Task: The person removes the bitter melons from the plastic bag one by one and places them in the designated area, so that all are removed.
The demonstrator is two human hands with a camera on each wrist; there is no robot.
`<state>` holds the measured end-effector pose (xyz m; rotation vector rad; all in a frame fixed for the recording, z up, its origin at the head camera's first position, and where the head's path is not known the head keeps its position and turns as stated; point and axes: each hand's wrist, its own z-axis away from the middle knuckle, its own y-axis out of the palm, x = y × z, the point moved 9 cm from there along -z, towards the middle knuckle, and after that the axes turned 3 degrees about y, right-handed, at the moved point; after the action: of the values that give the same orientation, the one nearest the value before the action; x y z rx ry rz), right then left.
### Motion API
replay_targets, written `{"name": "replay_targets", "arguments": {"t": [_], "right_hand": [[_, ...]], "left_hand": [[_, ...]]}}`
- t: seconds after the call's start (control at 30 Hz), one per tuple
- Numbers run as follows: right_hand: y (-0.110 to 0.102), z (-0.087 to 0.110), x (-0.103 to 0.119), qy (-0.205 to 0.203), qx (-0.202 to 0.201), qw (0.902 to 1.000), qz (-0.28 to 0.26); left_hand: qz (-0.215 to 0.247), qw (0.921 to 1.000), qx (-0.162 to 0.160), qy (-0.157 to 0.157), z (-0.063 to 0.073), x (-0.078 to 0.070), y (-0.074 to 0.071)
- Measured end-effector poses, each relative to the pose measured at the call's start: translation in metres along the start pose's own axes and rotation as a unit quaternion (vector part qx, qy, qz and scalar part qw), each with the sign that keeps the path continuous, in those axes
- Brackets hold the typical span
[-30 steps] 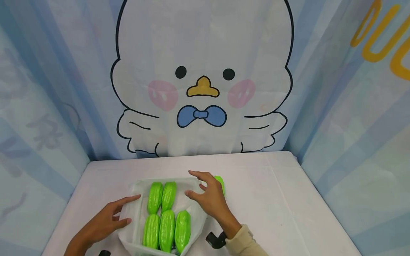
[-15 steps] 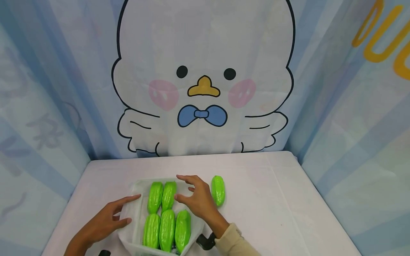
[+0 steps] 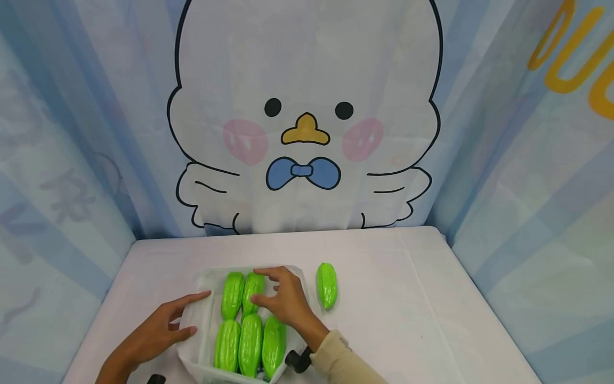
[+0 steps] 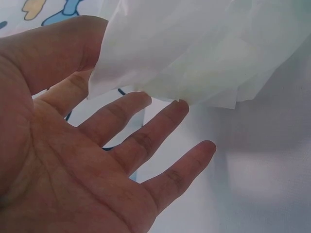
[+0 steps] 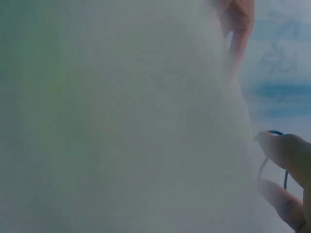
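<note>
A pale plastic box (image 3: 207, 320) with a thin white translucent liner (image 4: 194, 53) holds several bright green, ridged, shiny gourds. Two of them form the far row, and a front gourd (image 3: 250, 344) lies among those in the near row. My right hand (image 3: 287, 298) reaches over the box, with thumb and forefinger spread apart over the right gourd (image 3: 251, 293) of the far row. My left hand (image 3: 148, 332) rests at the box's left side. Its index fingertip lies at the rim, and its fingers extend beside the liner in the left wrist view.
One more green gourd (image 3: 327, 286) lies on the white tabletop (image 3: 408, 309), right of the box. A black wrist mount (image 3: 298, 361) sits below the right wrist. A curtain (image 3: 307, 64) with a cartoon duck hangs behind the table. Pale haze fills most of the right wrist view.
My right hand has moved left from near the lone gourd to over the far row, uncovering that gourd on the table. The left hand stays in place.
</note>
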<state>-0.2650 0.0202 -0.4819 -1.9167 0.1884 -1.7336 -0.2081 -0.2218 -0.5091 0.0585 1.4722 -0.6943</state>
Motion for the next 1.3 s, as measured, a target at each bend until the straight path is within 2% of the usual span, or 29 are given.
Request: {"name": "replay_targets", "arguments": {"t": [0.5, 0.87, 1.07, 1.3], "right_hand": [[0.018, -0.010, -0.006, -0.006, -0.009, 0.9979, 0.064], [0.031, -0.017, -0.014, 0.018, -0.028, 0.9943, 0.102], [0.035, -0.018, -0.016, 0.012, -0.038, 0.9915, 0.123], [0.036, -0.018, -0.019, 0.019, -0.040, 0.9921, 0.118]], "left_hand": [[0.001, 1.0000, -0.005, 0.000, 0.000, 0.000, -0.001], [0.003, 0.9999, -0.007, -0.009, 0.000, 0.002, -0.002], [0.005, 1.0000, 0.002, 0.004, 0.000, 0.001, -0.001], [0.007, 1.0000, -0.002, 0.004, 0.000, 0.002, -0.001]]}}
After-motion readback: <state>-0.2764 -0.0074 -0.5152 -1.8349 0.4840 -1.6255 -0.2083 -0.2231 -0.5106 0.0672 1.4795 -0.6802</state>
